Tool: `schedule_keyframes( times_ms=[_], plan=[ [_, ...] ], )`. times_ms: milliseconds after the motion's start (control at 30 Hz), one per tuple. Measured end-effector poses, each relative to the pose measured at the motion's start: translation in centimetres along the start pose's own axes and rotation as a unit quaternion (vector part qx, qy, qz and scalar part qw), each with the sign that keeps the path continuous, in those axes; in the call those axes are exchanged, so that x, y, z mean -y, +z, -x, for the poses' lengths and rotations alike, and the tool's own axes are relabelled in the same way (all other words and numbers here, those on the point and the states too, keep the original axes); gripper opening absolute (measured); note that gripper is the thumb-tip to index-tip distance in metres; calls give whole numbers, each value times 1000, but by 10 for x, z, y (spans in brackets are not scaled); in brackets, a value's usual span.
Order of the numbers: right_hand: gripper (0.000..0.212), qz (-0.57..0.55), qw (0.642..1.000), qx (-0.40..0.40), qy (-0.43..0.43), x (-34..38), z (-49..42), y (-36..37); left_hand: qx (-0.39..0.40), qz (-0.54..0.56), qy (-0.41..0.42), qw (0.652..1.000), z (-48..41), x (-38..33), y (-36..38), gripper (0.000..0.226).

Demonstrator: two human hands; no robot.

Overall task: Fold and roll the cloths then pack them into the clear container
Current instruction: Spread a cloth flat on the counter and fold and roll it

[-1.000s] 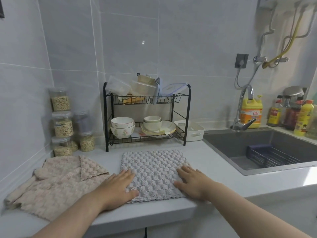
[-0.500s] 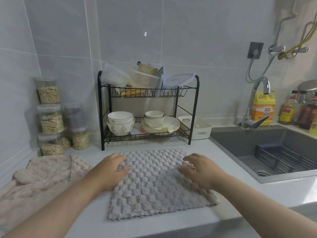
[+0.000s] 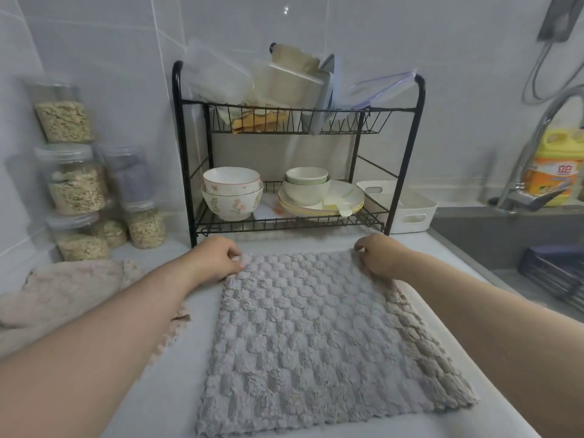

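A grey waffle-textured cloth [image 3: 303, 336] lies flat on the white counter in front of me. My left hand [image 3: 215, 257] pinches its far left corner. My right hand [image 3: 379, 254] pinches its far right corner. Both corners rest on or just above the counter. A beige cloth [image 3: 69, 292] lies crumpled at the left, partly under my left forearm. Clear containers [image 3: 221, 80] sit blurred on the top shelf of the black rack [image 3: 186, 172]; I cannot tell which one belongs to the task.
The rack stands right behind the cloth and holds bowls [image 3: 232, 194] and plates [image 3: 322, 200]. Stacked jars of oats [image 3: 76, 184] line the left wall. A white basket [image 3: 410, 210], a tap [image 3: 531, 191], a yellow detergent bottle [image 3: 556, 172] and the sink [image 3: 521, 245] lie to the right.
Both hands slid from the middle of the grey cloth up to its far corners and closed on them. The camera moved closer and tilted down.
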State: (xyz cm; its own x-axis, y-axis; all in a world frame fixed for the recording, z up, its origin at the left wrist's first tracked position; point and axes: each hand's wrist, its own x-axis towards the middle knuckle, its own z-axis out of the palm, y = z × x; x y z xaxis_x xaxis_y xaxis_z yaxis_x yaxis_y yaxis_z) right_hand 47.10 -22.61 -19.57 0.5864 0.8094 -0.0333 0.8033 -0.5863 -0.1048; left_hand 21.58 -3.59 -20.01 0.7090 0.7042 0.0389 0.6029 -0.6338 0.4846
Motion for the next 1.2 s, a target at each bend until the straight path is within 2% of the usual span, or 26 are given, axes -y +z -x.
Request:
schedule_keyframes(
  times_ms=[67, 200, 300, 433, 533, 667, 833, 967, 1200],
  plan=[
    [27, -38, 999, -21, 11, -4, -1, -1, -8, -7, -8, 1000, -3, -3, 0, 14],
    [11, -104, 992, -74, 13, -10, 10, -1, -31, 6, -39, 999, -4, -10, 2, 20],
    [16, -180, 975, -132, 15, -15, 23, -3, -57, 27, -25, 998, 6, -15, 0, 24],
    [4, -324, 931, -167, 16, -15, 55, -15, -67, 210, -52, 974, 39, -25, -9, 19],
    [5, -393, 904, -168, 24, -14, 84, -17, -86, 266, -49, 959, 64, -28, -13, 14],
    [12, -404, 900, -162, 28, -19, 119, -22, -112, 258, -32, 959, 98, -35, -19, 19],
    [10, -408, 901, -147, 21, -25, 162, -24, -120, 206, 6, 971, 142, -38, -23, 16],
    [6, -424, 895, -140, 16, -28, 192, -14, -114, 136, 41, 983, 172, -37, -20, 24],
    [14, -298, 949, -99, -39, -32, 228, 9, -41, 41, 66, 996, 214, -25, 8, 24]
  ],
)
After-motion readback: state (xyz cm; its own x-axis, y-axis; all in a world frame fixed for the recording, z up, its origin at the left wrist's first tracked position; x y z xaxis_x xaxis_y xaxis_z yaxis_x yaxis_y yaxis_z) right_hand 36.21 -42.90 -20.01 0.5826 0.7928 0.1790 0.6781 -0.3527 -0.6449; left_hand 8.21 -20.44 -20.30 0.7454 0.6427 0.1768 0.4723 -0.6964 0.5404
